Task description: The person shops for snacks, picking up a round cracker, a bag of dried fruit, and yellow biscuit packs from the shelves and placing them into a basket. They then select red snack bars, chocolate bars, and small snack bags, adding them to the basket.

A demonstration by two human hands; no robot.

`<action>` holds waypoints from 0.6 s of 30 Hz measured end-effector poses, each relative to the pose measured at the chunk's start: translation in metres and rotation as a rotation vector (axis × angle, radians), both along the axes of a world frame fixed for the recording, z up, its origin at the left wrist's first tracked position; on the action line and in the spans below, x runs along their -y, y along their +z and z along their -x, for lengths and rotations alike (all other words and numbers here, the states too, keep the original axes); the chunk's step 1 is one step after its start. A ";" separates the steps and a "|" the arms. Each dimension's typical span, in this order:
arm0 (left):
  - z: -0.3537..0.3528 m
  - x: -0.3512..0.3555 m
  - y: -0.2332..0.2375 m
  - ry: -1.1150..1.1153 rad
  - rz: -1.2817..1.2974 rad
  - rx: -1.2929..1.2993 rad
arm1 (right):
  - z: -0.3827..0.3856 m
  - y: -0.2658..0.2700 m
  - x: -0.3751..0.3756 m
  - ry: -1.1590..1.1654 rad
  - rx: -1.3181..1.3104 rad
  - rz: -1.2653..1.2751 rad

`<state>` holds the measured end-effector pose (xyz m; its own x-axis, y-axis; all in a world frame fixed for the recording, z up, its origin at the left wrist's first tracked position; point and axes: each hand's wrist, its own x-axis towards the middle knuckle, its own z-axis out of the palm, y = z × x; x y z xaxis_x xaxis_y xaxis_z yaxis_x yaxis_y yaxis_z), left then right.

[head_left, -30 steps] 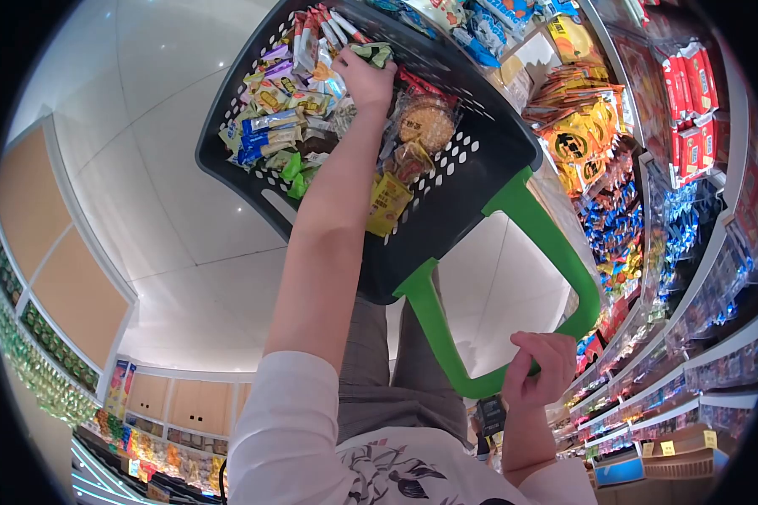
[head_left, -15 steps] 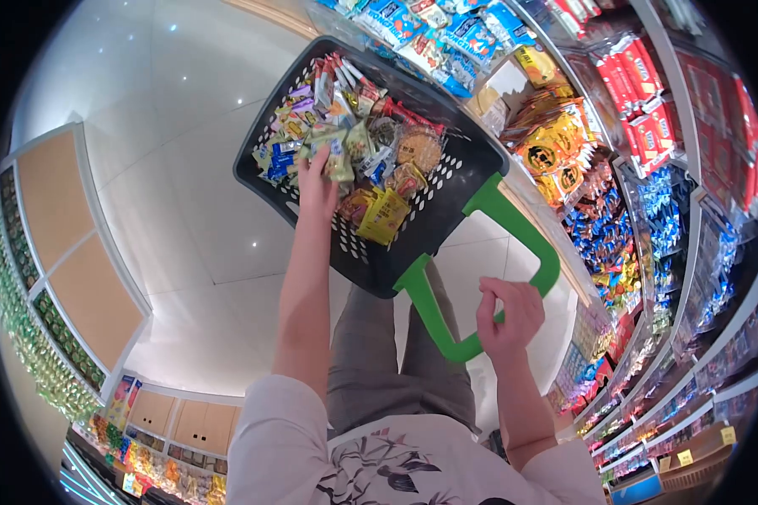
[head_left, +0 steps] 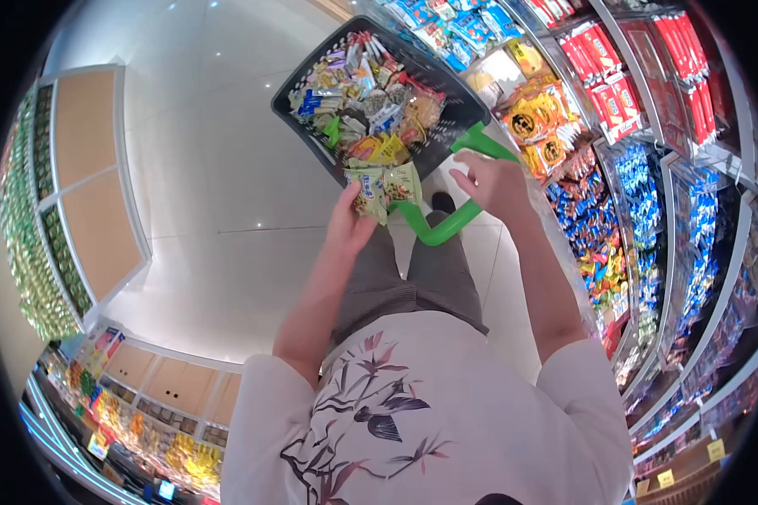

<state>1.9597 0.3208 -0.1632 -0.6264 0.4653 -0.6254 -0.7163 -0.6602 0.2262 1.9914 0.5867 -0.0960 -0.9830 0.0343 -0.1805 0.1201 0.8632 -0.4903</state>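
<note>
My left hand (head_left: pixel 351 220) pinches light-green printed snack packets (head_left: pixel 385 190), just past the near rim of a black perforated shopping basket (head_left: pixel 305 139). Two packets seem to be side by side in it. The basket holds many small wrapped snacks, among them yellow packets (head_left: pixel 381 151), a round tan pack (head_left: pixel 424 109) and blue wrappers (head_left: pixel 312 103). My right hand (head_left: pixel 495 181) is over one side of the basket's green handle (head_left: pixel 438 231), covering part of it. Its thumb and forefinger are bent and apart, with nothing visible between them.
Shelves on the right hold red packs (head_left: pixel 611 105), orange packets (head_left: pixel 543 126) and blue-wrapped sweets (head_left: pixel 644 202). A wooden-fronted cabinet (head_left: pixel 93 143) with green goods stands left. Pale tiled floor (head_left: pixel 202 177) lies between. Below the handle are my legs and a dark shoe (head_left: pixel 443 202).
My left hand has come out of the basket towards me with the green packets. My right hand has moved up along the handle. The basket appears farther away and higher in view.
</note>
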 end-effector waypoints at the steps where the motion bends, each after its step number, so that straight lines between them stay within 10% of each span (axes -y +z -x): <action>1: 0.001 -0.003 0.003 0.032 0.006 -0.030 | 0.001 -0.007 -0.003 0.064 -0.033 -0.060; 18: -0.255 -0.074 0.062 0.689 -0.050 -0.076 | -0.081 -0.017 -0.021 0.352 -0.183 0.138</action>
